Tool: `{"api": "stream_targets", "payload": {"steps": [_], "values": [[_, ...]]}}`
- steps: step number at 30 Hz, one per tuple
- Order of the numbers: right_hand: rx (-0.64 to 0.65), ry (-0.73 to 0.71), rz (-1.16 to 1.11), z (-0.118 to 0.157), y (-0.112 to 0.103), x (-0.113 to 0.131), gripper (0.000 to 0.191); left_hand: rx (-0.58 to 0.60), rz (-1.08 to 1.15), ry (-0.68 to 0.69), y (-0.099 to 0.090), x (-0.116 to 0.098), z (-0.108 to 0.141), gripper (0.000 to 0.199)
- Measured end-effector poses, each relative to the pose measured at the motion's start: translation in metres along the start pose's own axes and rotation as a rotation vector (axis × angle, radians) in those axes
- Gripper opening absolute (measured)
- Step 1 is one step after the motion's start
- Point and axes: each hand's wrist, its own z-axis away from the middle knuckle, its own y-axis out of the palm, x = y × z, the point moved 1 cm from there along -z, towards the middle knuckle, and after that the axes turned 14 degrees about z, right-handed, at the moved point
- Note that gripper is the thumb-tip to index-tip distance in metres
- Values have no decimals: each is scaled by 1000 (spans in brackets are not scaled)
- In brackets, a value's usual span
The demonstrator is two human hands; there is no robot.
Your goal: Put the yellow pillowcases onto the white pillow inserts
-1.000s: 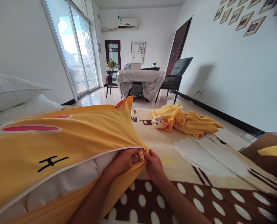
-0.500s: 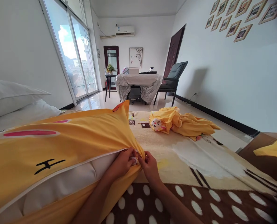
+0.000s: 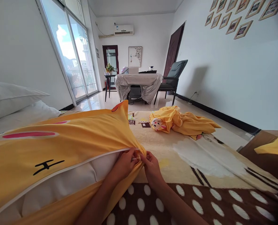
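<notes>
A yellow pillowcase [image 3: 82, 131] with pink and black printed marks lies over a white pillow [image 3: 59, 187], which shows through the long open side edged in white. At the right end of that opening, my left hand [image 3: 127, 161] is closed, its fingers pinching at the edge; the exact bit between them is partly hidden. My right hand [image 3: 152, 165] grips the bunched yellow corner of the pillowcase from the other side, thumb and fingers pressed together. Both hands nearly touch.
Crumpled yellow cloth [image 3: 183, 123] with a printed rabbit face lies on the patterned blanket [image 3: 148, 140]. White pillows [image 3: 14, 100] are stacked at the left. A brown box [image 3: 258, 159] with yellow cloth stands at the right edge. Beyond are a covered table [image 3: 139, 79] and a dark chair [image 3: 174, 78].
Both hands stay at the pillowcase corner, and the fingers of my left hand have shifted slightly at the edge. The whole view has moved a little.
</notes>
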Motion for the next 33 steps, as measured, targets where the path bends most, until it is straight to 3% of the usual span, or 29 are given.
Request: {"api": "stream_targets", "payload": {"steps": [5, 7, 11, 16, 19, 25, 33], "values": [[-1, 83, -115, -3, -1, 1, 38, 11, -92, 20, -5, -1, 2, 25], [-16, 89, -101, -2, -1, 3, 39, -2, -90, 32, -6, -2, 2, 21], [-5, 82, -32, 0, -1, 8, 37, 26, 7, 31, -10, -3, 0, 17], [5, 69, -4, 1, -1, 10, 39, -32, 129, -45, -15, -3, 1, 18], [4, 59, 11, 1, -1, 8, 39, 12, 131, -52, -16, -2, 2, 16], [31, -44, 88, 2, -1, 7, 36, -11, -34, -100, -14, -4, 1, 18], [124, -91, 97, 1, -1, 4, 31, -33, -129, -52, -9, -7, 0, 23]]}}
